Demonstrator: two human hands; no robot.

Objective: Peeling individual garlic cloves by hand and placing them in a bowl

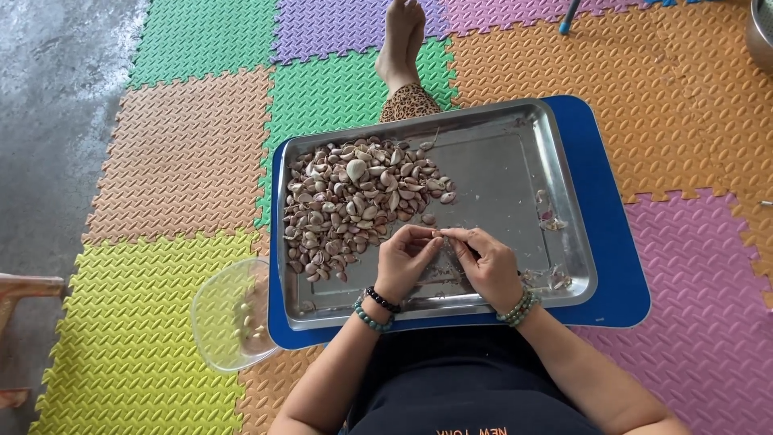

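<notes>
A steel tray [515, 153] rests on a blue board [616, 242] across my lap. A heap of unpeeled garlic cloves [354, 201] fills the tray's left half. My left hand [403, 262] and my right hand [483, 266] meet over the tray's near edge, fingertips pinched together on one small garlic clove [439, 235]. A thin dark blade seems to lie in my right hand, but it is too small to be sure. Both wrists wear bead bracelets.
A clear plastic bowl [229, 318] with a few peeled cloves sits at the tray's near left corner. Bits of garlic skin [551, 217] lie on the tray's right side. Coloured foam mats [185, 153] cover the floor. My bare foot [401, 40] stretches beyond the tray. A metal pot edge [761, 32] shows top right.
</notes>
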